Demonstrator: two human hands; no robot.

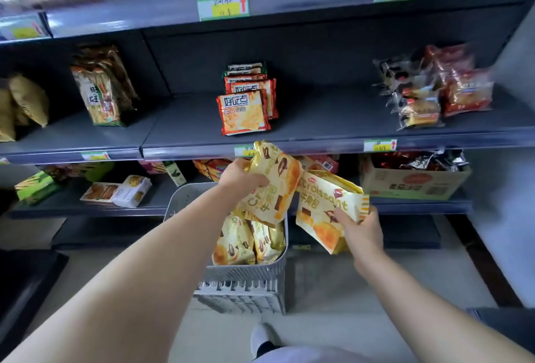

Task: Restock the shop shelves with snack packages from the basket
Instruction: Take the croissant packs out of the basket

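My left hand grips a yellow croissant package by its upper edge, held just below the front lip of the middle shelf. My right hand pinches a second yellow croissant package at its lower right corner, to the right of the first. Both packages hang above the grey plastic basket on the floor, which holds several more of the same yellow packages.
The middle shelf carries a row of red cracker packs, tall biscuit bags at left and dark-and-red snack packs at right. A cardboard box and small boxes sit on the lower shelf. My shoe is behind the basket.
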